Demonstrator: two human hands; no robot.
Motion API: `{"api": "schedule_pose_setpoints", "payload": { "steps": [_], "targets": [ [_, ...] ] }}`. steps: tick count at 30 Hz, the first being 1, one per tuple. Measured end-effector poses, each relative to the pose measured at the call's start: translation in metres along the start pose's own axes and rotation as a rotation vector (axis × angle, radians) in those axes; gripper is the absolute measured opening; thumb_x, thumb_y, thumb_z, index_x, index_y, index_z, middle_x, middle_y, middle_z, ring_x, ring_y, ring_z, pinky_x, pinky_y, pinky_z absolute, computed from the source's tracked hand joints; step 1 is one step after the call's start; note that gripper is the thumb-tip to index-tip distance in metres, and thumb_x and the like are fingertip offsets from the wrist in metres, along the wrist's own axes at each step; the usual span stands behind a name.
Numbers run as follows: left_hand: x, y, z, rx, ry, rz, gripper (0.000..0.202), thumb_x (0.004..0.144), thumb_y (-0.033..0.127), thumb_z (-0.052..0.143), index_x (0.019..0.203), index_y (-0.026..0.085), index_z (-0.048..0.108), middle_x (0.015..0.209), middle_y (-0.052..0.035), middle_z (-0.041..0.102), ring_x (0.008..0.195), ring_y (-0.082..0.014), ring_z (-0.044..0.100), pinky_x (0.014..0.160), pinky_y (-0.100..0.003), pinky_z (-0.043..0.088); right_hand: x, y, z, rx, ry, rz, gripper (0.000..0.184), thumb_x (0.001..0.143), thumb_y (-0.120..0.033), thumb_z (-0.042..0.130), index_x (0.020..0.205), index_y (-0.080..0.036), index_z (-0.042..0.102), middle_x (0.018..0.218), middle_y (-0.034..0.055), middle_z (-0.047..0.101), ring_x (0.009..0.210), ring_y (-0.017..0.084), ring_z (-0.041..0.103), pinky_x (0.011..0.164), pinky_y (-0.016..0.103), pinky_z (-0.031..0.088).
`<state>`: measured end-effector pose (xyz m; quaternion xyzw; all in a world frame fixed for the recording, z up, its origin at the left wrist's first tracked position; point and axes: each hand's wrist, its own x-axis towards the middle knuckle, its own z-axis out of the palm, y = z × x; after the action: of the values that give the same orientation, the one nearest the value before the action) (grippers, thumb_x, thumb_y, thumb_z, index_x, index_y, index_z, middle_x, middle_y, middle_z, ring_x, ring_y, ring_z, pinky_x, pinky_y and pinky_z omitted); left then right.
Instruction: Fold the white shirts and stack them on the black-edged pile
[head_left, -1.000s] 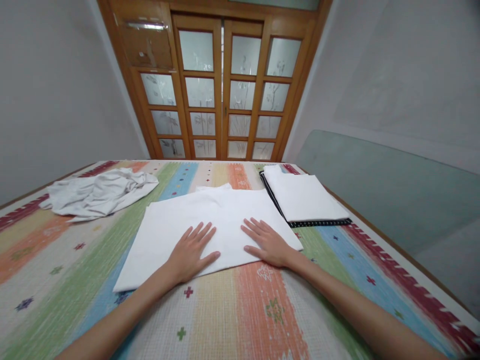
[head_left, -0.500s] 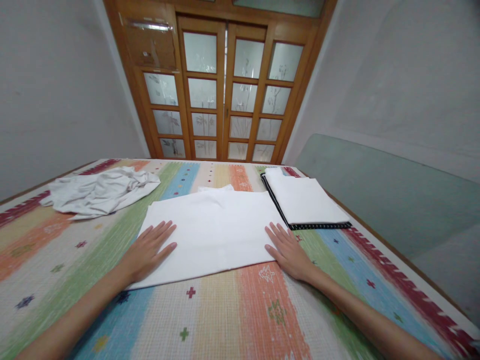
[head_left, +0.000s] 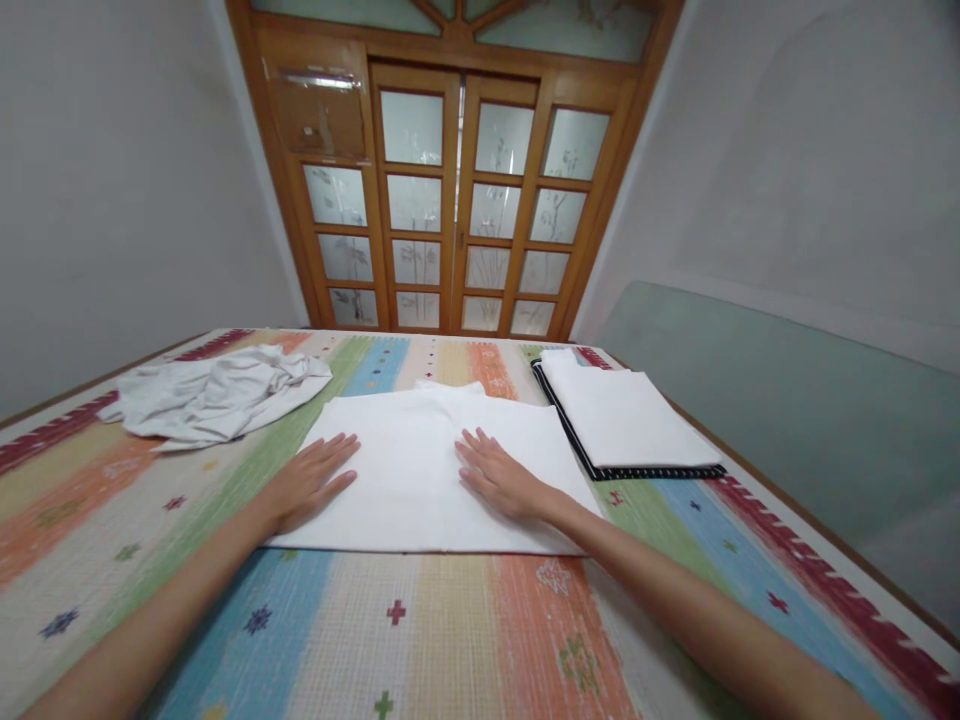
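A white folded garment, probably a shirt, lies flat in front of me, with a small collar-like piece sticking out at its far edge. My left hand rests flat on its left part, fingers stretched out. Near the garment's middle, right of centre, my right hand lies palm down with its fingers extended. Neither hand grips the fabric. The near edge of the cloth runs almost straight across.
To the far left sits a crumpled white cloth. A stack of folded white fabric rests on a black-edged folded piece at the right. All lie on a striped, patterned cover. Wooden glass-paned doors stand beyond.
My right hand has slid left from the garment's right edge toward its middle. The garment's near edge now lies straighter. My left hand stays on the left part.
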<state>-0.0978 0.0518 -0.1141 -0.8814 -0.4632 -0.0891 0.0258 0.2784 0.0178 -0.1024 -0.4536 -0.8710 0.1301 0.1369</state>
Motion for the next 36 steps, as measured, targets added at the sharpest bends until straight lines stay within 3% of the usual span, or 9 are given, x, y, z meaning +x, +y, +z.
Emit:
{"api": "schedule_pose_setpoints", "payload": {
  "steps": [4,7,13,18,21,27,33,36],
  "targets": [
    [-0.004,0.006,-0.002,-0.005,0.043,-0.011,0.061,0.097,0.058,0.025,0.146,0.025,0.042,0.150,-0.0036,0.043,0.141,-0.0202,0.037,0.119,-0.042,0.028,0.065,-0.010,0.011,-0.092,0.050,-0.060,0.063,0.101,-0.051,0.019,0.152,-0.017,0.032,0.161,0.0082,0.020,0.150,0.025,0.004,0.121,0.048,0.008],
    [-0.006,0.009,-0.003,0.002,0.042,-0.024,0.061,0.097,0.057,0.026,0.146,0.024,0.042,0.150,-0.0040,0.043,0.141,-0.0200,0.037,0.118,-0.042,0.028,0.098,-0.007,0.016,-0.129,0.037,0.006,0.065,0.101,-0.050,0.020,0.151,-0.012,0.032,0.161,0.0118,0.019,0.150,0.027,0.006,0.121,0.049,0.009],
    [-0.006,0.009,0.000,0.011,0.058,-0.009,0.058,0.098,0.055,0.028,0.147,0.026,0.040,0.152,-0.0026,0.042,0.142,-0.0187,0.035,0.119,-0.040,0.026,0.136,0.028,0.020,-0.138,0.007,0.197,0.068,0.100,-0.050,0.018,0.153,-0.007,0.024,0.160,0.0149,0.016,0.149,0.028,0.009,0.120,0.047,0.009],
    [-0.006,0.007,0.002,-0.006,0.040,-0.014,0.059,0.098,0.056,0.029,0.148,0.025,0.039,0.152,-0.0032,0.042,0.143,-0.0195,0.035,0.120,-0.042,0.025,0.159,0.044,0.015,-0.162,0.007,0.297,0.068,0.100,-0.050,0.026,0.149,-0.003,0.032,0.158,0.0196,0.026,0.148,0.030,0.018,0.120,0.044,0.012],
    [-0.006,0.007,0.000,-0.012,0.029,-0.017,0.060,0.098,0.056,0.029,0.147,0.024,0.039,0.152,-0.0039,0.041,0.143,-0.0195,0.034,0.120,-0.042,0.025,0.167,0.047,0.010,-0.180,0.017,0.286,0.069,0.098,-0.051,0.033,0.147,-0.002,0.036,0.155,0.0208,0.030,0.146,0.033,0.024,0.118,0.044,0.017],
    [-0.001,0.003,-0.004,0.004,0.067,0.037,0.063,0.096,0.059,0.032,0.144,0.021,0.045,0.148,-0.0067,0.047,0.139,-0.0222,0.041,0.118,-0.042,0.030,0.170,0.053,-0.008,-0.131,-0.022,0.272,0.060,0.091,-0.044,0.054,0.143,-0.013,0.046,0.147,0.0151,0.047,0.135,0.031,0.044,0.112,0.039,0.031],
    [0.026,-0.028,0.000,0.028,0.114,0.053,0.071,0.090,0.070,0.032,0.134,0.020,0.057,0.143,-0.0100,0.054,0.141,-0.0296,0.037,0.116,-0.048,0.030,0.150,0.065,-0.020,-0.046,0.021,0.431,0.081,0.082,-0.041,0.066,0.150,-0.012,0.033,0.154,0.0182,0.034,0.142,0.031,0.035,0.114,0.039,0.030],
    [0.050,-0.042,0.003,0.065,0.125,0.004,0.071,0.088,0.073,0.033,0.130,0.022,0.060,0.143,-0.0117,0.053,0.141,-0.0335,0.035,0.115,-0.053,0.029,0.132,0.074,-0.025,-0.034,0.023,0.519,0.085,0.077,-0.045,0.070,0.148,-0.012,0.035,0.151,0.0201,0.040,0.138,0.034,0.039,0.111,0.044,0.033]
  ]
}}
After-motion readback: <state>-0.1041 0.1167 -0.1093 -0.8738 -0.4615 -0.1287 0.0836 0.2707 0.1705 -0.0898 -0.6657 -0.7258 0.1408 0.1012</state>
